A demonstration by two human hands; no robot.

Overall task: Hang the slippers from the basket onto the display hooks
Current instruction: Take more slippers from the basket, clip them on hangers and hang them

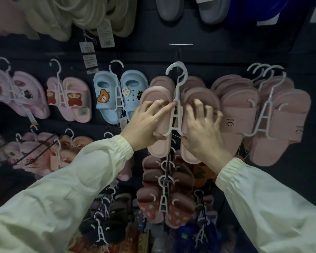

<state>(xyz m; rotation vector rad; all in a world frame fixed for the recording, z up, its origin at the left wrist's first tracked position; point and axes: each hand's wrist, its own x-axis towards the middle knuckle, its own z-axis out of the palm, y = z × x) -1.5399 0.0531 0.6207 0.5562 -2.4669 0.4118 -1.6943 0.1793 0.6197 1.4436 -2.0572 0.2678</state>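
Left hand (146,123) and right hand (201,128) each grip one of the matte pink slippers (159,148), fingers curled over the smooth foam straps. The pair is clipped to a white plastic hanger (177,88), raised against the dark display wall (217,57). The adjacent strap (233,121) bears a printed smiley face; its lettering possibly reads "Smile". The bear charm (102,98) reads "T".

A dark display wall (217,57) carries rows of hung slippers: a blue pair (106,92) with animal charms, pale pink pairs (75,110) left of it, dusty-pink pairs (288,114) at right, cream ones (49,19) above. A plain pink pair (159,148) sits just under a dark peg (179,52).
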